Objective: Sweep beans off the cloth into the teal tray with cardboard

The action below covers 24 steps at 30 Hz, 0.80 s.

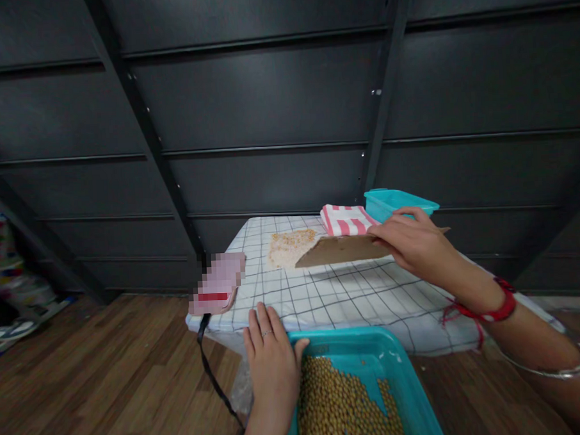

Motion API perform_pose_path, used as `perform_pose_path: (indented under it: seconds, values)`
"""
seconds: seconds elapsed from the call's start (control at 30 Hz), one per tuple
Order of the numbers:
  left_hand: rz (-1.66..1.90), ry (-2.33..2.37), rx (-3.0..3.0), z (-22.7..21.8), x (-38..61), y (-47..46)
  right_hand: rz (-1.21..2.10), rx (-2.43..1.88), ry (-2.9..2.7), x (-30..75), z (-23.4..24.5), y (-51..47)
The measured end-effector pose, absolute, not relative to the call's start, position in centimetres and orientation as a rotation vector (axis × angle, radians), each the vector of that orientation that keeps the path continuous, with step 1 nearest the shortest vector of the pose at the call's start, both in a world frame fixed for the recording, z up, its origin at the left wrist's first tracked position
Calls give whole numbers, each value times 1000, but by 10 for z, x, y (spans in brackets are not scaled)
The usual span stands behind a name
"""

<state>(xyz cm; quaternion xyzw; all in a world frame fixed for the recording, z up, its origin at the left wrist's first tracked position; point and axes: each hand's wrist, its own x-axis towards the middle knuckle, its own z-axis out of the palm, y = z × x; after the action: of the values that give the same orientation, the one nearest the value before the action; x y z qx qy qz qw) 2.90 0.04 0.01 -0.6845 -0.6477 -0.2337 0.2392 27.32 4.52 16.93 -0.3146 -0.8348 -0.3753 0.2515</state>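
My left hand (272,366) is at the left rim of a teal tray (407,366), its thumb over the rim and its fingers stretched forward beside it. Many small round tan beans, like soybeans, (341,407) lie in the tray. My right hand (411,238) grips a flat piece of brown cardboard (339,250) by its right part, tilted over the table. Left of the cardboard is a patch of pale crumbs and yellow bits (291,246) on the checked cloth (283,291).
A folded pink-and-white striped cloth (345,220) and a second teal container (390,201) sit at the table's back right. On the left edge lies a pink, blurred-out flat object (220,281), with a black strap (207,356) hanging down. Dark panels (265,97) rise behind the table.
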Motion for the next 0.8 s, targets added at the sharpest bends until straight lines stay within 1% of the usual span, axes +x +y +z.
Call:
perform_pose_path:
  seconds: [0.07,0.13,0.2,0.4,0.63,0.8]
  values:
    - [-641,-1766,-1869,-1,28,1,-1166,-921,-2175,266,163,65]
    - [-636,-1763,-1864,-1,28,1,-1202,-1014,-2104,258,158,86]
    - [-632,-1755,-1862,-1,28,1,-1183,-1093,-2051,251,154,105]
    - [-625,-1730,-1828,-3,28,2,-1148,-1119,-1995,235,140,140]
    - [-672,-1726,-1816,-7,31,4,-1124,-1061,-2016,231,121,149]
    - [-703,-1720,-1829,-8,32,5,-1105,-982,-2036,235,122,145]
